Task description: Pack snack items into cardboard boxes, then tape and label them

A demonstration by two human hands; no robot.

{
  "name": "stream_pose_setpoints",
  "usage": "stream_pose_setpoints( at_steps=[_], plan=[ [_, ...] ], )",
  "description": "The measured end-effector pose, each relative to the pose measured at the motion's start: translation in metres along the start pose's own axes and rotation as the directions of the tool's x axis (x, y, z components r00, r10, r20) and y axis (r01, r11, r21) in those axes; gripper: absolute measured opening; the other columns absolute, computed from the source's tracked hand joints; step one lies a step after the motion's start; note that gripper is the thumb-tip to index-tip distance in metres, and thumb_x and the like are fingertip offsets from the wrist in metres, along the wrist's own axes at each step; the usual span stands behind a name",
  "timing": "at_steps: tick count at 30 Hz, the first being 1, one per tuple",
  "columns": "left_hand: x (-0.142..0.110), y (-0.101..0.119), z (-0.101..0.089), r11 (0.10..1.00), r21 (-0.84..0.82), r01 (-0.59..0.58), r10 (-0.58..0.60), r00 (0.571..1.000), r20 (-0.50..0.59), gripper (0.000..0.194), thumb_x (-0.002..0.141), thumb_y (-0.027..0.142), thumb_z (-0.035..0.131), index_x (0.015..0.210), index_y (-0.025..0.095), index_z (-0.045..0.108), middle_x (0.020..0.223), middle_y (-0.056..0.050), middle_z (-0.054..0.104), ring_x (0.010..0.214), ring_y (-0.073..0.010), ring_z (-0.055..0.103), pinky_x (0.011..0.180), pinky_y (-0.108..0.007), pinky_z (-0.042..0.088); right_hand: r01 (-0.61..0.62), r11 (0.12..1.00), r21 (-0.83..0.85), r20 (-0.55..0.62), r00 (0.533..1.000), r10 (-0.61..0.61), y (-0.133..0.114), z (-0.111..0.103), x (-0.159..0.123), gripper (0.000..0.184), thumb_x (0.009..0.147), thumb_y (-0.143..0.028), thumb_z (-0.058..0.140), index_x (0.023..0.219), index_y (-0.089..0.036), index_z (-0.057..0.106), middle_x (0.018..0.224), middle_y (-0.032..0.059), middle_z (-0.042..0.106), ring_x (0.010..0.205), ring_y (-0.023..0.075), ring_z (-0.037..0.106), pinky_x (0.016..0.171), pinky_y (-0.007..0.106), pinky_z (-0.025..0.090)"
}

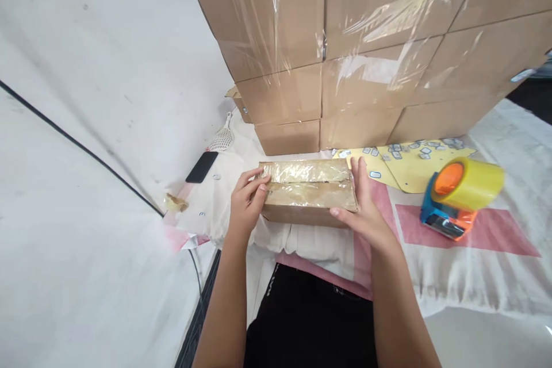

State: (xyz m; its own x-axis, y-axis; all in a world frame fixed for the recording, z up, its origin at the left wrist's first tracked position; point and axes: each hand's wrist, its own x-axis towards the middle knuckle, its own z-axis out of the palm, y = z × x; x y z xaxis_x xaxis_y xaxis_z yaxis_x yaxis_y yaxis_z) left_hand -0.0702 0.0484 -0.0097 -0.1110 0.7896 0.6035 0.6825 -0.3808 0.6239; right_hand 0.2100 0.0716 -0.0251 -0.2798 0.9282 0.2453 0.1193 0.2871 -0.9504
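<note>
A small cardboard box (308, 198) lies near the front edge of the cloth-covered surface, with shiny clear tape along its top seam. My left hand (249, 196) grips its left end, the fingers bent over the top corner. At the opposite end, my right hand (364, 210) holds the box with the thumb on the front edge and the fingers stretched along the right side. A blue and orange tape dispenser (444, 215) carrying a wide yellow roll of tape (483, 184) stands to the right of my right hand.
Stacked cardboard boxes under clear wrap (284, 92) rise behind the small box. Yellow sheets (405, 169) with scattered small labels lie at their foot. A black phone (202, 167) and a white perforated paddle (222, 139) rest on the left, near a white wall (86, 126).
</note>
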Motion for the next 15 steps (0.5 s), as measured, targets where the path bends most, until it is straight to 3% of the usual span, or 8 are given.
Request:
stream_pose_setpoints(
  at_steps=[4,9,13,15],
  plan=[
    [-0.003,-0.006,0.011,0.992,-0.125,-0.022,0.004,0.990,-0.141,0.026,0.098,0.032,0.056,0.088,0.021,0.077,0.107,-0.007,0.074,0.104,-0.0207,0.069,0.100,-0.041,0.053,-0.084,0.996,0.043,0.071,0.994,0.081,0.001,-0.003,-0.002,0.131,0.079,-0.056,0.082,0.161,-0.039,-0.019,0.175,0.0029,-0.003,0.159,0.0333,0.016,0.125,0.058,0.028],
    [-0.012,-0.018,0.030,0.959,-0.282,0.013,-0.098,0.952,-0.290,0.032,0.095,0.041,0.059,0.072,0.020,0.065,0.102,-0.006,0.069,0.107,-0.0230,0.066,0.103,-0.044,0.050,-0.044,0.993,-0.106,0.090,0.995,0.053,-0.005,-0.006,-0.005,0.132,0.077,-0.053,0.084,0.163,-0.039,-0.015,0.175,0.0002,-0.006,0.161,0.0314,0.002,0.129,0.057,0.012],
    [-0.020,-0.025,0.036,0.955,-0.298,0.000,-0.110,0.930,-0.350,0.037,0.095,0.049,0.057,0.074,0.019,0.064,0.112,-0.008,0.063,0.116,-0.0239,0.061,0.108,-0.044,0.046,-0.018,0.992,-0.124,0.077,0.997,0.027,-0.006,-0.007,-0.007,0.133,0.076,-0.051,0.085,0.163,-0.036,-0.015,0.175,0.0035,-0.003,0.161,0.0303,0.000,0.130,0.053,0.011],
    [-0.028,-0.030,0.037,0.963,-0.270,0.008,-0.108,0.927,-0.358,0.042,0.097,0.057,0.051,0.090,0.020,0.070,0.127,-0.010,0.059,0.128,-0.0256,0.056,0.114,-0.044,0.041,-0.010,0.995,-0.101,0.072,0.997,0.017,-0.006,-0.006,-0.008,0.131,0.078,-0.049,0.084,0.163,-0.036,-0.014,0.175,0.0046,0.001,0.161,0.0297,0.002,0.129,0.053,0.013]
  ],
)
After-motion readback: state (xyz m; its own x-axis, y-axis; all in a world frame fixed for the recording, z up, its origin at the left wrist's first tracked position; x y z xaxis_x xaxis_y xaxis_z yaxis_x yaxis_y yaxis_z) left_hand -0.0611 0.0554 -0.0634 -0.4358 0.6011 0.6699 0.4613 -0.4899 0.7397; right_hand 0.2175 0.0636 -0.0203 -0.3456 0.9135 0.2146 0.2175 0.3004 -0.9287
